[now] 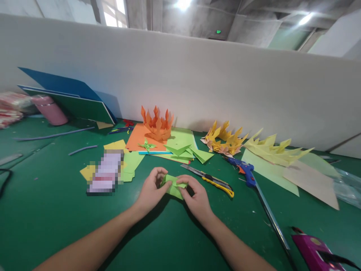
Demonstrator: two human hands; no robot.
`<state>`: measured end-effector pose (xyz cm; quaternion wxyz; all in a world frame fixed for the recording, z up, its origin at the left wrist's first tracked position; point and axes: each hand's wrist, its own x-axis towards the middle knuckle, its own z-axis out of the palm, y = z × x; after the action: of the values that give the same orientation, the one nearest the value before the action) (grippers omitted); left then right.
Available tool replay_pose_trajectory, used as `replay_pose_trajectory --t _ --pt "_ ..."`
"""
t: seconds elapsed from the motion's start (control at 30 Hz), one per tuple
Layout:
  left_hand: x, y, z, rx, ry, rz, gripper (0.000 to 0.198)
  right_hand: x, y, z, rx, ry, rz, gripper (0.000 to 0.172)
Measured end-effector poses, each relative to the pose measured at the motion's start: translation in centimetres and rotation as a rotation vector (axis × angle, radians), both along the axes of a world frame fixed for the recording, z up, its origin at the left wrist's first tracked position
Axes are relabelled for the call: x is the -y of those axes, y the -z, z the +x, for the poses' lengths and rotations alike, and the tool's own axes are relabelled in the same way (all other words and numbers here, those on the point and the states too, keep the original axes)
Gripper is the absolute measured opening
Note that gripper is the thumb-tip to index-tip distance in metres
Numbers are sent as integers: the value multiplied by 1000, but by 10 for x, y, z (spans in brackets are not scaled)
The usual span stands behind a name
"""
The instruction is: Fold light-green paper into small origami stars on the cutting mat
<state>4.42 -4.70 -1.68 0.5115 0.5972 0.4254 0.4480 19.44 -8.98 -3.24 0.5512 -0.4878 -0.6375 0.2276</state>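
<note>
Between my two hands is a small piece of folded green paper [175, 191], held just above the green table. My left hand [153, 188] pinches its left side, thumb on top. On the opposite side my right hand [196, 194] grips the paper with thumb and fingers, and the fingers partly cover its folds. A yellow utility knife [217, 183] lies just beyond my right hand with its blade out. Behind my hands are folded light green paper pieces [183, 150] and a green paper star shape [147, 146].
An orange paper crown [158, 126], a yellow-orange crown [224, 139] and a pale yellow one [278, 150] stand along the white partition [180, 75]. Right lies a blue glue gun [245, 171] with a long glue stick, near a magenta box [313, 250]. Left are a blurred phone [106, 172] and pink bottle [52, 110].
</note>
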Motion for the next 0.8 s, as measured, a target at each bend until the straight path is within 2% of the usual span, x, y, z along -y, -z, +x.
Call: replay_pose_trajectory --t 0.33,0.8 --pt "6 1 1 -119 39 41 22 1 -3 -3 -66 47 -102 9" --pt "10 -1 4 -164 27 101 20 1 -4 -5 -82 110 -109 8"
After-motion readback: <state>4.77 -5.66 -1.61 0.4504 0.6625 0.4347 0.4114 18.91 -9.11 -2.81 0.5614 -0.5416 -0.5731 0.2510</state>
